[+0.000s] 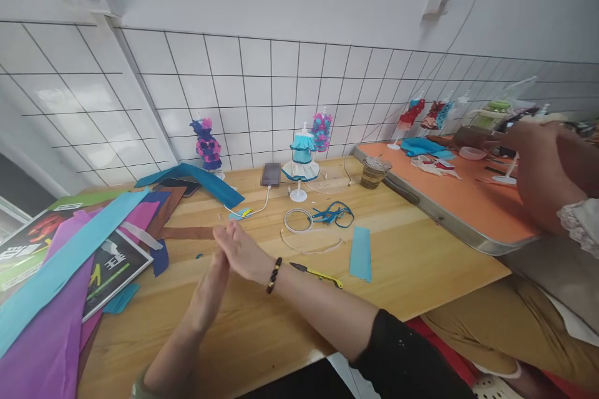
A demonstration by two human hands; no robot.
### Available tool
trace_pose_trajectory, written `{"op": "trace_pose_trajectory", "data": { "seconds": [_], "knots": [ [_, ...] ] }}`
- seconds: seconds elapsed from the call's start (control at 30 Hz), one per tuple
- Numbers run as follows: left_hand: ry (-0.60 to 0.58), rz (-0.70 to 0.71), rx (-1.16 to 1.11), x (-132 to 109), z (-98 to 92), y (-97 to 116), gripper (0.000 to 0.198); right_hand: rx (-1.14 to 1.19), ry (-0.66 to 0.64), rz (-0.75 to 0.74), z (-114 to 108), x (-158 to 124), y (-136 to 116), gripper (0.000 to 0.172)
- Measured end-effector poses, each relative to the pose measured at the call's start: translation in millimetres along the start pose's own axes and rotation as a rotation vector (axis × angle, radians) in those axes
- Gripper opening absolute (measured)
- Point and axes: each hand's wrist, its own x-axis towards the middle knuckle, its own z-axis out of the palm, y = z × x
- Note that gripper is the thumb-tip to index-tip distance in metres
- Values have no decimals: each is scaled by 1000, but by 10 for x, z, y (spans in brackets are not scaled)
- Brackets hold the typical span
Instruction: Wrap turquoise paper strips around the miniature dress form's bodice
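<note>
My left hand [209,290] and my right hand [241,254] are pressed together above the wooden table [281,318], left of centre. Their fingers are close together, and whatever lies between them, if anything, is hidden. A narrow brown strip [187,233] runs from the left up to my fingertips; whether they grip it I cannot tell. Right of my hands lie a yellow and black cutter [318,274], a light blue rectangle [360,254], a roll of tape [298,220] and tangled blue strips [333,214]. Behind them a small dress form [301,159] wears a turquoise and white dress.
Coloured sheets [51,324] and magazines [126,265] cover the left side. Two more dressed forms stand by the tiled wall. A glass cup [374,173] sits beside the orange table [453,199], where another person's arm [552,168] reaches in. A cable [262,206] lies behind.
</note>
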Motion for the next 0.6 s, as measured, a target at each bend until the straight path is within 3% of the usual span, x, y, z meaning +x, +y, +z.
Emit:
{"op": "trace_pose_trajectory", "data": {
  "seconds": [0.07, 0.13, 0.27, 0.37, 0.47, 0.6],
  "knots": [
    [-115, 71, 249, -24, -9, 22, 54, -4, -64, -6, -282, -57, 37, 60],
    [-263, 94, 475, -39, 1, 41, 49, -53, 8, -33, -660, -201, 105, 45],
    [-300, 125, 739, -43, 70, 41, 40, -376, 330, 121, -1531, -718, 375, 52],
    [-287, 152, 805, -26, 123, 27, 36, -730, 455, 423, -1996, -1169, 670, 68],
    [-313, 157, 851, -12, 182, 19, 32, -829, 390, 627, -2129, -1487, 911, 72],
    [-372, 126, 888, -22, 268, 13, 33, -757, 390, 610, -1994, -1586, 1032, 71]
  ]
}}
